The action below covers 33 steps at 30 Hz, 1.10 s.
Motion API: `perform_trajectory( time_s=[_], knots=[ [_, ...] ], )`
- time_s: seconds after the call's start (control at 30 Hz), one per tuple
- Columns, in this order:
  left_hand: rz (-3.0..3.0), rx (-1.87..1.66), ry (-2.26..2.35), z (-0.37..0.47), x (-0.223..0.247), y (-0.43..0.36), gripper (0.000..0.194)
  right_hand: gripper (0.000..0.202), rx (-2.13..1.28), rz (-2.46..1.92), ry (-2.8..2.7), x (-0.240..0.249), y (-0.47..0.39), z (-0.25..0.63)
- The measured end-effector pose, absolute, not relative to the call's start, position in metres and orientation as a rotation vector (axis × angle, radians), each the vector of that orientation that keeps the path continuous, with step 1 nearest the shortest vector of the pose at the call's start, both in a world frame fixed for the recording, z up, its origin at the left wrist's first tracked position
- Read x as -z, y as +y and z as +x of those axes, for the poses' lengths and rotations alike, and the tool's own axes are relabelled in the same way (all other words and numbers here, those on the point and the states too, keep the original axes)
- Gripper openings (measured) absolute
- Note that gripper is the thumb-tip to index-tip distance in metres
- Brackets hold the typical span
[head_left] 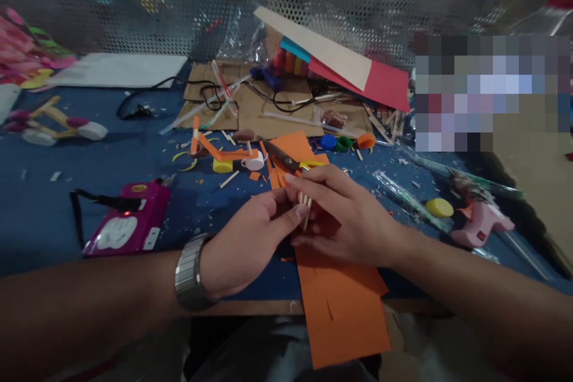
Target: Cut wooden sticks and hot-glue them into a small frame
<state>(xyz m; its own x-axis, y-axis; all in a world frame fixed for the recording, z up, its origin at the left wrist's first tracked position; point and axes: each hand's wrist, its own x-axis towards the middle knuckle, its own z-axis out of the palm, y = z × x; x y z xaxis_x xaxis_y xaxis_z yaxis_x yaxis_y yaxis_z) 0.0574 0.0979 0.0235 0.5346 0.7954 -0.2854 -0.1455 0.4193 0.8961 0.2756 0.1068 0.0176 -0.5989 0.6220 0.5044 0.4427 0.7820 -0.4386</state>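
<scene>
Close together at the middle of the table's front, both hands meet around a small bundle of thin wooden sticks (305,203). My left hand (255,233), with a metal watch on its wrist, pinches the sticks between thumb and fingers. My right hand (344,215) has its fingers closed round the same bundle from the other side. Just beyond the fingertips lie scissors (286,158) with yellow handles, on cut orange paper (293,143). A larger orange sheet (342,316) lies under my right hand and hangs over the table edge.
Left of the hands lies a magenta box (129,218) with a cable. An orange paper model with bottle caps (228,152) stands behind. A pink glue gun (481,224) and yellow cap (439,208) are at right. Cardboard (255,107) and coloured sheets (340,59) lie at the back.
</scene>
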Motion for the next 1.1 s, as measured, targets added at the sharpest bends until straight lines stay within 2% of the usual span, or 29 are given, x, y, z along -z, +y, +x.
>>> perform_trajectory(
  time_s=[0.1, 0.33, 0.43, 0.57, 0.63, 0.7, 0.77, 1.1],
  knots=[
    [0.939, -0.667, 0.785, 0.054, -0.022, 0.099, 0.041, 0.087, -0.351, -0.792, -2.316, -0.017, 0.106, 0.273],
    [1.026, -0.590, 0.707, 0.051, -0.030, 0.103, 0.019, 0.087, -0.461, -0.751, -2.341, -0.020, 0.106, 0.278],
    [0.999, -0.564, 0.698, 0.050, -0.034, 0.104, 0.021, 0.095, -0.477, -0.754, -2.361, -0.021, 0.105, 0.279],
    [0.924, -0.597, 0.734, 0.049, -0.030, 0.102, 0.028, 0.115, -0.432, -0.827, -2.361, -0.027, 0.102, 0.281],
    [0.875, -0.621, 0.736, 0.049, -0.026, 0.100, 0.031, 0.107, -0.396, -0.847, -2.350, -0.030, 0.101, 0.282],
    [0.836, -0.643, 0.732, 0.050, -0.023, 0.099, 0.034, 0.086, -0.363, -0.854, -2.345, -0.031, 0.100, 0.282],
    [0.828, -0.664, 0.730, 0.050, -0.021, 0.098, 0.036, 0.073, -0.345, -0.868, -2.346, -0.030, 0.099, 0.283],
    [0.933, -0.601, 0.704, 0.049, -0.031, 0.104, 0.023, 0.073, -0.353, -0.864, -2.332, -0.029, 0.100, 0.283]
  ],
)
